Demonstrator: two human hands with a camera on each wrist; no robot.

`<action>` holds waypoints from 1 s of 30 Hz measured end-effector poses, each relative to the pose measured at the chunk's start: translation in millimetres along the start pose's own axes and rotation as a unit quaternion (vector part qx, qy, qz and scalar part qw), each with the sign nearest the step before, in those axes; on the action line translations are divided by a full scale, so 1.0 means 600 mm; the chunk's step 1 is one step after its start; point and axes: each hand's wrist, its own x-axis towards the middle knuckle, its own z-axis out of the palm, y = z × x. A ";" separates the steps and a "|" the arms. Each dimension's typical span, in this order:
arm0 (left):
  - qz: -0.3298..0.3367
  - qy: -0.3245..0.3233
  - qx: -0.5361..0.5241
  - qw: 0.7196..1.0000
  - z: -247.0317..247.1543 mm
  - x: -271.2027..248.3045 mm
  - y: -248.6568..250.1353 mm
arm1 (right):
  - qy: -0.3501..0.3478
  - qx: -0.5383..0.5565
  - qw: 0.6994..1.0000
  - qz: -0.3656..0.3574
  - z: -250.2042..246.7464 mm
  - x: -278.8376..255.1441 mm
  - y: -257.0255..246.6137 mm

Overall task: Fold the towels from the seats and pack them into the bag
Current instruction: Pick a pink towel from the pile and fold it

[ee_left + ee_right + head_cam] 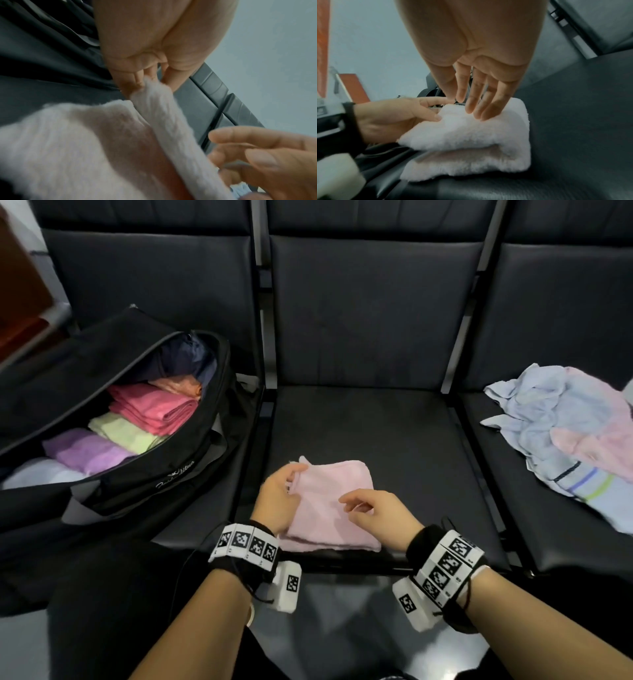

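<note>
A pale pink towel (pixel 330 481) (pixel 471 135) lies folded on the middle seat (pixel 394 433), near its front edge. My left hand (pixel 293 479) (pixel 149 79) pinches a loose flap at the towel's left edge, lifted slightly off the fold. Fingers straight and relaxed, my right hand (pixel 352 503) (pixel 474 108) is over the towel's middle, its fingertips at or just above the cloth. The open black bag (pixel 154 484) sits on the left seat, with folded coral (pixel 157 409), green (pixel 123 433) and purple (pixel 89 450) towels inside.
A loose heap of light blue and pink towels (pixel 565 433) lies on the right seat. Dark metal dividers (pixel 459 419) separate the seats. Dark seat backs rise behind. My knees and the floor are below the seats' front edge.
</note>
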 end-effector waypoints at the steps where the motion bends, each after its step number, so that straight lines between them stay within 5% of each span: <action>1: -0.002 0.005 0.017 1.000 -0.005 0.004 -0.001 | -0.006 -0.008 1.000 -0.011 0.004 -0.002 0.001; 14: -0.024 -0.046 0.143 0.988 -0.021 -0.012 -0.028 | -0.114 -0.200 0.968 -0.101 0.026 -0.015 0.010; 21: 0.048 0.021 0.356 0.933 0.003 -0.037 -0.010 | -0.079 -0.379 0.906 -0.172 0.041 -0.028 0.015; 24: 0.095 -0.059 0.409 0.905 0.029 -0.051 0.005 | -0.077 -0.407 0.895 -0.164 0.058 -0.037 0.022; 28: 0.046 -0.145 0.468 0.870 0.058 -0.068 0.007 | -0.021 -0.437 0.879 -0.188 0.062 -0.037 0.027; 30: 0.032 -0.144 0.476 0.867 0.064 -0.072 0.005 | -0.025 -0.402 0.898 -0.175 0.056 -0.026 0.029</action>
